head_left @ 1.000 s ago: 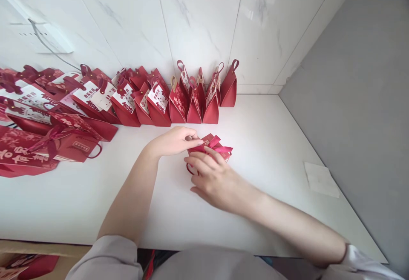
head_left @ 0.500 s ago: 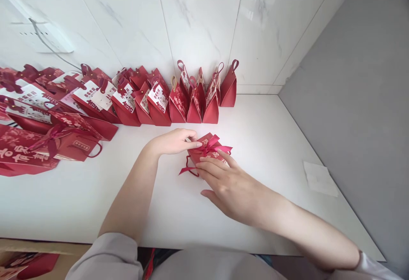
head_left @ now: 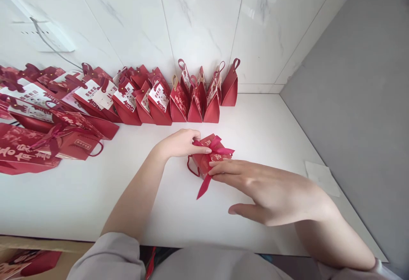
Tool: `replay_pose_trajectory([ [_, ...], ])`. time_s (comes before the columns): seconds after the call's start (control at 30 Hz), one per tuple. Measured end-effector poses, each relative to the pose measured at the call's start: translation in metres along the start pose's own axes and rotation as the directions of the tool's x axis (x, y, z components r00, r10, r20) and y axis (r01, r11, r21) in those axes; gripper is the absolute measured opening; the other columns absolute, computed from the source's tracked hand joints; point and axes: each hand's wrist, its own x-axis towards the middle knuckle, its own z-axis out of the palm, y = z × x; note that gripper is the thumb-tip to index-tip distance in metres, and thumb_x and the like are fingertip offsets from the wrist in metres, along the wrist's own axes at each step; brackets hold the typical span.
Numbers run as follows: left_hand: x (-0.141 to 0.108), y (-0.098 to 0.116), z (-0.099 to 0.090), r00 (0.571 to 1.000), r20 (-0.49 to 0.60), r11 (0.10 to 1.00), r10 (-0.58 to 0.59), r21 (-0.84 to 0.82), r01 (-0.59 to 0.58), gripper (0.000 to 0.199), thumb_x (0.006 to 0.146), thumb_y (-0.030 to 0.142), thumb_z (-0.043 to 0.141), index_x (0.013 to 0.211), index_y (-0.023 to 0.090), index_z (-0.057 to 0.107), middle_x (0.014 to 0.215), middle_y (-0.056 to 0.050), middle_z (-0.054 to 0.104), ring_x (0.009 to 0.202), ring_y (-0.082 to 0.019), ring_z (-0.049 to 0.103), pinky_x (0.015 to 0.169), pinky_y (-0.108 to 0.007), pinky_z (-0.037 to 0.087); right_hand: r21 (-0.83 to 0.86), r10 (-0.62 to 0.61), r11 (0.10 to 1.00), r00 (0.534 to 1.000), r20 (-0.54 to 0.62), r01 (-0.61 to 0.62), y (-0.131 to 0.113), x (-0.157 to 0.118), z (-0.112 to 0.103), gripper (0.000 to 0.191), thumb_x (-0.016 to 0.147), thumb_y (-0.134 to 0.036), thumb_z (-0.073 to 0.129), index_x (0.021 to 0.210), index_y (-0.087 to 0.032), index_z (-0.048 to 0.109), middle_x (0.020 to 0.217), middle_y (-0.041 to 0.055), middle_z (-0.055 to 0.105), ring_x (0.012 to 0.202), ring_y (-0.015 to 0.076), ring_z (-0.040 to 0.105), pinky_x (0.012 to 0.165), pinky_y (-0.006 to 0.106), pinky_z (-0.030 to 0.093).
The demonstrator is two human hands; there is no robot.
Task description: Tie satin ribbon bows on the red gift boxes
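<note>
A small red gift box (head_left: 204, 165) with pale printing and a red cord handle (head_left: 192, 168) lies on the white table in front of me. Round it is tied a crimson ribbon (head_left: 223, 150) in a bow, one tail (head_left: 203, 187) hanging toward me. My left hand (head_left: 182, 142) is at the box's left side, its thumb pressed on the bow and its curled fingers partly hidden behind the ribbon loop. From the right, my right hand (head_left: 258, 190) touches the box and ribbon tail with outstretched fingertips; its thumb is spread away.
Several red gift boxes (head_left: 159, 101) with loop handles stand in rows along the marble-look wall, from the left to the middle. A ribbon-tied red box (head_left: 76, 144) lies at the left. White paper (head_left: 322, 178) is near the right table edge, and a cardboard box (head_left: 70, 258) is at lower left.
My left thumb has moved right onto the bow. My right hand has drawn back to the right and its wrist is raised. The ribbon tail now points down toward me.
</note>
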Motion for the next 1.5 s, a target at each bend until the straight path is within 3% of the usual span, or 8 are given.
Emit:
replay_pose_trajectory([
  [0.27,0.000,0.003,0.003,1.000,-0.027,1.000,-0.016,0.021,0.016,0.055,0.068,0.071,0.065,0.069,0.021,0.041,0.065,0.002,0.045,0.055,-0.013,0.038,0.050,-0.029,0.028,0.029,0.053,0.998,0.990,0.134,-0.058,0.006,0.008,0.009,0.039,0.079,-0.022,0.069,0.117,-0.024,0.067,0.118,0.0061,0.068,0.105,0.0279,0.066,0.085,0.037,0.053],
  [0.53,-0.008,0.010,0.000,0.999,-0.009,0.992,-0.038,0.117,0.039,0.056,0.064,0.070,0.067,0.074,0.022,0.042,0.071,0.001,0.054,0.060,-0.016,0.046,0.052,-0.028,0.029,-0.014,0.291,0.954,0.916,0.277,-0.299,0.016,0.016,0.007,0.015,0.084,-0.029,0.061,0.089,-0.021,0.073,0.090,0.0071,0.072,0.081,0.0260,0.067,0.066,0.033,0.047],
  [0.73,-0.028,0.016,-0.009,0.993,0.107,0.995,-0.054,0.089,0.044,0.063,0.055,0.062,0.077,0.100,0.025,0.053,0.099,-0.001,0.067,0.083,-0.022,0.062,0.064,-0.029,0.041,0.014,0.487,0.872,0.871,0.066,-0.489,0.028,0.004,-0.028,0.032,0.094,-0.048,0.045,0.097,-0.025,0.067,0.077,0.0038,0.069,0.064,0.0196,0.060,0.058,0.030,0.039],
  [0.83,-0.032,0.012,-0.015,1.000,0.010,1.000,0.010,0.013,-0.011,0.065,0.067,0.065,0.069,0.117,0.028,0.053,0.124,-0.004,0.061,0.108,-0.025,0.059,0.081,-0.032,0.046,0.043,0.612,0.789,0.790,0.039,-0.613,0.044,0.009,-0.031,0.041,0.093,-0.057,0.041,0.110,-0.025,0.061,0.080,0.0040,0.068,0.063,0.0189,0.060,0.055,0.029,0.039],
  [0.93,-0.025,0.008,-0.014,0.992,-0.117,0.995,0.051,-0.084,-0.061,0.061,0.076,0.066,0.061,0.124,0.029,0.051,0.137,-0.005,0.054,0.124,-0.026,0.052,0.096,-0.036,0.044,0.119,0.634,0.746,0.754,0.173,-0.655,0.061,0.018,-0.026,0.040,0.094,-0.056,0.038,0.106,-0.025,0.061,0.079,0.0036,0.066,0.065,0.0187,0.063,0.058,0.028,0.042],
  [1.27,-0.004,0.003,0.000,0.987,-0.001,0.976,0.160,-0.152,-0.158,0.054,0.072,0.050,0.073,0.117,0.028,0.056,0.127,-0.004,0.061,0.116,-0.026,0.058,0.092,-0.035,0.047,0.149,0.528,0.810,0.817,0.233,-0.567,0.075,0.016,-0.023,0.031,0.093,-0.046,0.043,0.079,-0.022,0.056,0.077,0.0022,0.061,0.064,0.0175,0.063,0.056,0.028,0.040],
  [1.37,-0.007,0.002,-0.006,0.975,0.040,0.963,0.220,-0.170,-0.210,0.039,0.073,0.038,0.072,0.107,0.026,0.057,0.121,-0.003,0.062,0.111,-0.024,0.059,0.087,-0.034,0.047,0.166,0.531,0.797,0.805,0.264,-0.580,0.079,0.013,-0.025,0.026,0.092,-0.047,0.048,0.091,-0.025,0.061,0.086,0.0038,0.066,0.074,0.0211,0.065,0.061,0.030,0.044],
  [1.5,-0.006,-0.001,-0.011,0.973,0.094,0.975,0.209,-0.096,-0.200,0.027,0.073,0.039,0.072,0.089,0.022,0.058,0.103,-0.002,0.063,0.095,-0.022,0.059,0.082,-0.033,0.045,0.356,0.483,0.825,0.875,-0.041,-0.439,0.093,0.021,-0.016,0.033,0.091,-0.049,0.053,0.117,-0.030,0.057,0.124,0.0047,0.062,0.110,0.0249,0.060,0.089,0.037,0.047],
])
